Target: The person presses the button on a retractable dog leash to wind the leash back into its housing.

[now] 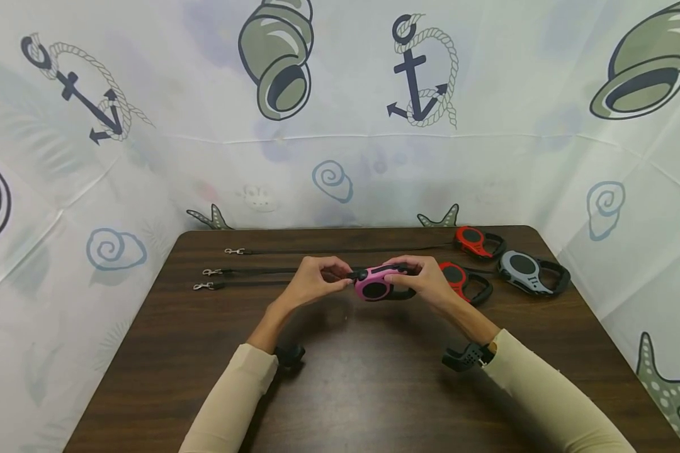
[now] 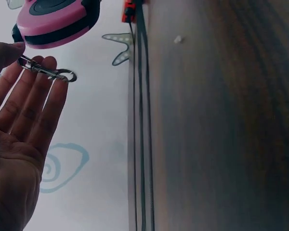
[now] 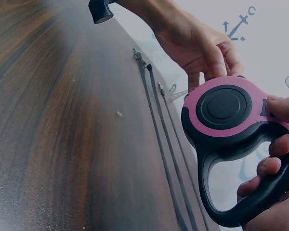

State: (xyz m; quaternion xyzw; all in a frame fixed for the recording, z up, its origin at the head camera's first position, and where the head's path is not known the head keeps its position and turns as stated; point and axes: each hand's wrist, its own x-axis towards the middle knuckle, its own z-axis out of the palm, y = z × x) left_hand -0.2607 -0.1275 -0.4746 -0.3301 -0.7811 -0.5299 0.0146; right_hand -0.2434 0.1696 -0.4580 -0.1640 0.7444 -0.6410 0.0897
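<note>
A pink retractable dog leash (image 1: pixel 374 274) with a black looped handle is held up above the table between both hands. My right hand (image 1: pixel 425 281) grips it, with fingers curled through the handle (image 3: pixel 219 185) and the thumb on the pink casing (image 3: pixel 241 91). At the leash's front end, my left hand (image 1: pixel 311 283) pinches the cord end. A metal snap clip (image 2: pixel 50 72) lies across the fingers there in the left wrist view, beneath the thumb. The exact pinch point is partly hidden.
Two red retractable leashes, one far (image 1: pixel 470 235) and one nearer (image 1: pixel 452 273), and a grey one (image 1: pixel 520 264) lie right on the brown table (image 1: pixel 368 390). Their black cords stretch left to metal clips (image 1: pixel 205 286). A patterned cloth (image 1: pixel 362 170) hangs behind.
</note>
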